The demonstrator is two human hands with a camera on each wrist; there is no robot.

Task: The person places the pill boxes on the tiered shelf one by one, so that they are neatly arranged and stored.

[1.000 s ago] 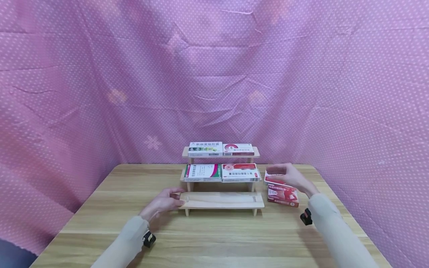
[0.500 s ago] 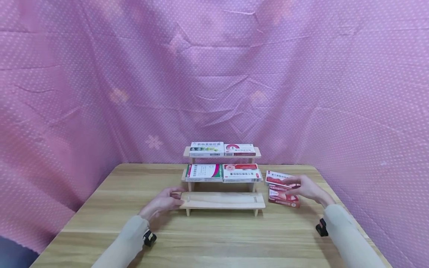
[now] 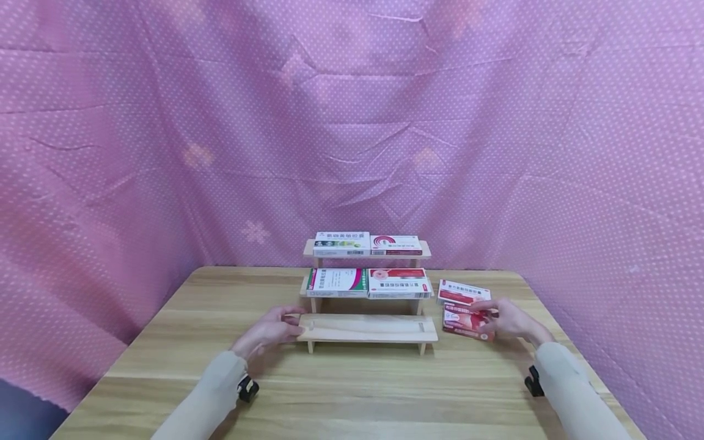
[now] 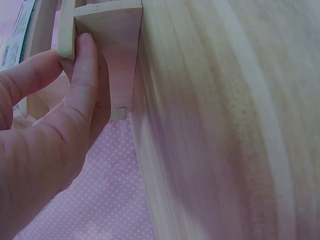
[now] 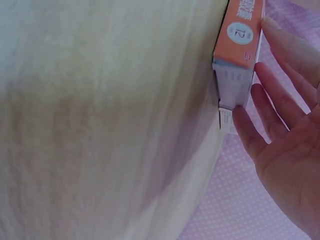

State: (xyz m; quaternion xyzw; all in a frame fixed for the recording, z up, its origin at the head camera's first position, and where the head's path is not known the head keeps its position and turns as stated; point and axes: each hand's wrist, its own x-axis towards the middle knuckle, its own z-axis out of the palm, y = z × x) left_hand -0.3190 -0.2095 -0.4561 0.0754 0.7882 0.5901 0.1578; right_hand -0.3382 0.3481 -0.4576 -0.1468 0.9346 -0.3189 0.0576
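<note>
Left hand [image 3: 271,330] pinches the wooden shelf [image 3: 367,329] by the left end of its near step. Right hand [image 3: 510,319], fingers apart, touches the red box [image 3: 461,321], right of the shelf on the surface [image 3: 352,397]. We'd set thumb and fingertips on opposite edges, squeezing lightly.
</note>
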